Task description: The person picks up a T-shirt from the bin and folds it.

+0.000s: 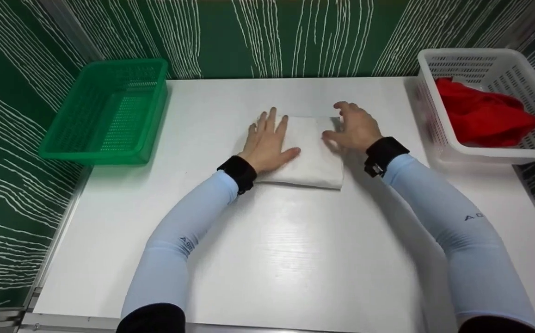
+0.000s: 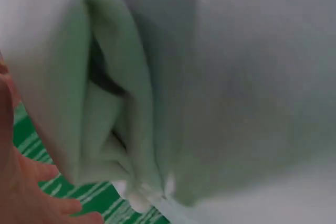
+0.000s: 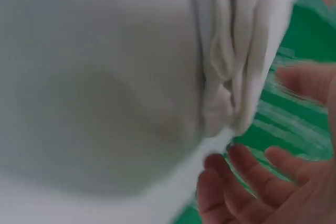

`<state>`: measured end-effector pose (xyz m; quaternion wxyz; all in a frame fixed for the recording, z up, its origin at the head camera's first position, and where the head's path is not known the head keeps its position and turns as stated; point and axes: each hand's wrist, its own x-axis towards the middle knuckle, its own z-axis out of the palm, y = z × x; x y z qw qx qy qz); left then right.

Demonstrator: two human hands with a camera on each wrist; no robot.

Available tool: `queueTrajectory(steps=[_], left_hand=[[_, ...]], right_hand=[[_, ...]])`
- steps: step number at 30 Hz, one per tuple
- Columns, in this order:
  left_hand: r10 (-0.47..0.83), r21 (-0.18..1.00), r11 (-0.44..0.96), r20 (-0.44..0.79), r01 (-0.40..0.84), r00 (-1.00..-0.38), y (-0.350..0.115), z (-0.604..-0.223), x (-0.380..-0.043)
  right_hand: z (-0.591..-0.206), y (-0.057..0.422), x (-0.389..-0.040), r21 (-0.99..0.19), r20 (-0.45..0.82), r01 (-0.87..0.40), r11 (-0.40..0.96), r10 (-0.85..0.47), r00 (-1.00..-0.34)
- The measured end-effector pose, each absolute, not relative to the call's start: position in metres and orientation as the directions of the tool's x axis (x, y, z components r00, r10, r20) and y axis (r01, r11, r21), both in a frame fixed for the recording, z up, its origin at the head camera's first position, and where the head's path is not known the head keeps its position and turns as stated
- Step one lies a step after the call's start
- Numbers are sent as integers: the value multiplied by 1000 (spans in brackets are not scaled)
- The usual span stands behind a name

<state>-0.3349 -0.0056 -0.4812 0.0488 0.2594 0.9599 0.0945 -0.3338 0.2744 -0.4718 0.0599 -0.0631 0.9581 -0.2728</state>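
A folded white cloth (image 1: 311, 159) lies on the white table, and its stacked layers show edge-on in both wrist views. My left hand (image 1: 265, 147) rests on the left part of this cloth, fingers straight and spread, thumb pointing right. By the cloth's right edge is my right hand (image 1: 356, 127), with its thumb and fingers apart and only loosely bent. In the right wrist view a gap shows between the right hand (image 3: 268, 182) and the folded layers (image 3: 247, 56); nothing is gripped.
At the back left stands a green plastic basket (image 1: 149, 134) with nothing visible inside. A white perforated basket (image 1: 438, 115) stands at the back right, with a crumpled red cloth (image 1: 484, 115) in it. A green wall with white streaks (image 1: 221, 41) borders the table (image 1: 258, 263).
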Motion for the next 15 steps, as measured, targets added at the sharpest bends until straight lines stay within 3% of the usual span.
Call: queueTrajectory(steps=[3, 6, 15], left_hand=[[595, 119, 803, -122, 584, -794, 3, -487, -333], [586, 110, 810, -203, 576, -785, 3, -494, -337], [487, 149, 870, -415, 470, -769, -15, -494, -336]], right_hand=[[-475, 246, -328, -390, -62, -310, 867, -360, -931], [-489, 220, -325, -308, -144, -421, 853, -479, -866], [-515, 240, -313, -195, -285, -398, 897, -440, -852]])
